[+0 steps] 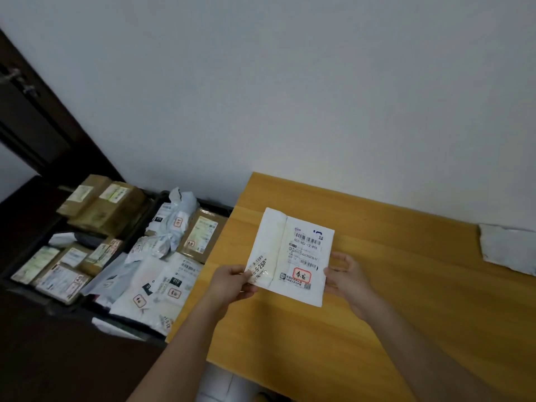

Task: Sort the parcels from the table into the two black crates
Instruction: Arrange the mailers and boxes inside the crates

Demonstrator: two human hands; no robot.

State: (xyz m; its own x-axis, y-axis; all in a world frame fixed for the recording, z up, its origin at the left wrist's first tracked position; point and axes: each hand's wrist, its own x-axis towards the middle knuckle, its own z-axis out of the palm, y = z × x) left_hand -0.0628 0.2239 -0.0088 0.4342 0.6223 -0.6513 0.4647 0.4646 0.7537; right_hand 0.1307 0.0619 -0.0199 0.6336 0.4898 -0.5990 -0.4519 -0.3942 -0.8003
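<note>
A: From the head camera we look down on a yellow wooden table (406, 285) set against a pale wall (290, 82). What do we have in our hands?

B: We hold a flat white parcel (290, 256) above the table top, near its left end, label side up. The left hand (232, 282) pinches the parcel's lower left edge, thumb on top beside a strip of printed digits. The right hand (348, 280) grips the lower right edge with its fingers curled round it.

A: What can we read on it?

B: A shipping label with barcodes and a red-framed stamp near the bottom. A fold or seam runs down the parcel left of the label. The finer print is too small for us to tell.

A: And the crates?

B: Two black crates stand on the floor to the left of the table, side by side. The near crate (226, 207), just beside the table edge, holds white and grey mailer bags and one brown carton with a label. The far crate (17, 268), further left, holds mostly brown cardboard boxes, stacked at the back, with one grey bag among them.

A: Anything else on the table?

B: One more white parcel (507, 248) lies at the right edge of our view, against the wall, well apart from our hands. A dark wooden door frame (43, 117) runs up the left side.
</note>
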